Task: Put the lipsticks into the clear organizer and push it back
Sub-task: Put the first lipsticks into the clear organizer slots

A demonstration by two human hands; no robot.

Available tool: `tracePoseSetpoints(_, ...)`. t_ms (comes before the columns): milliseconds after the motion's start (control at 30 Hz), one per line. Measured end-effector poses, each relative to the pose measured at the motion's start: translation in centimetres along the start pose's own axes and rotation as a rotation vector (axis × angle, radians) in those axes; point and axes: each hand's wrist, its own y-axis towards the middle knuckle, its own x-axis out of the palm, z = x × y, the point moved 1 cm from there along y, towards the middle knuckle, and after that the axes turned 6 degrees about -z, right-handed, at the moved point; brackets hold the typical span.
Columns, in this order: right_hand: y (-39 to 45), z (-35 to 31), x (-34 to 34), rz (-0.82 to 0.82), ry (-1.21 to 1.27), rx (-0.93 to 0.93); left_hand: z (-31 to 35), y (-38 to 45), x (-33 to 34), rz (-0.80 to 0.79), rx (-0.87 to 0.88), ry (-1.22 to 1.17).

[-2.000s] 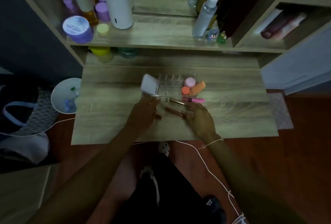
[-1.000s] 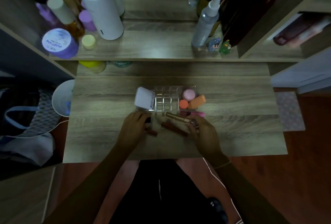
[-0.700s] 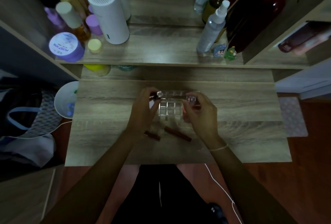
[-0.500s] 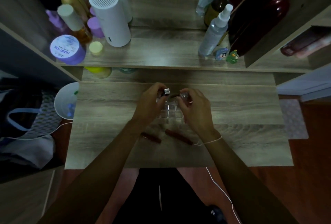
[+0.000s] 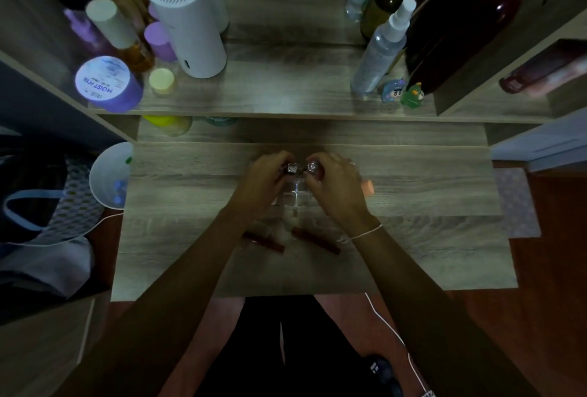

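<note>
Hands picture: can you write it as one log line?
left hand: holding lipstick | right hand: holding lipstick | clear organizer: between hands | two lipsticks on table

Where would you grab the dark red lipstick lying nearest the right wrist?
Pinch the dark red lipstick across its narrow middle, coming straight down from above: it lies flat on the desk, a slim tube angled diagonally, with both long sides seemingly clear.

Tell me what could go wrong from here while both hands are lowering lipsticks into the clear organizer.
1. The left hand and right hand hide most of the clear plastic grid organizer, so a silver-tipped lipstick could catch a divider.
2. Two dark red lipstick tubes lie loose beneath the wrists; a forearm might roll them toward the wooden desk's near edge.
</note>
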Motion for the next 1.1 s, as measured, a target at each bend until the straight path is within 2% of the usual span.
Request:
tracePoseSetpoints(467,0.0,-0.1,0.1,0.028,0.059,0.005,0.0,0.0,-0.1,0.021,-0.060,0.156)
tracePoseSetpoints(633,-0.8,0.2,-0.2,0.025,0.087,-0.002,0.5,-0.8,-0.6,0.069,-0.075,0.122)
tracePoseSetpoints(833,-5.0,0.8,1.1,0.158,0.185,0.083,0.7,-5.8,-0.3,0.218,-0.197,0.029)
tracePoseSetpoints(967,-8.8,4.3,2.1,0.256,0.170,0.246,0.1,-10.8,1.1,0.108,-0.267,0.078)
tracePoseSetpoints(1100,-10.5,8.2,2.0,0.211,0.049,0.380,-1.0,-13.6,1.7,-0.026,-0.311,0.156)
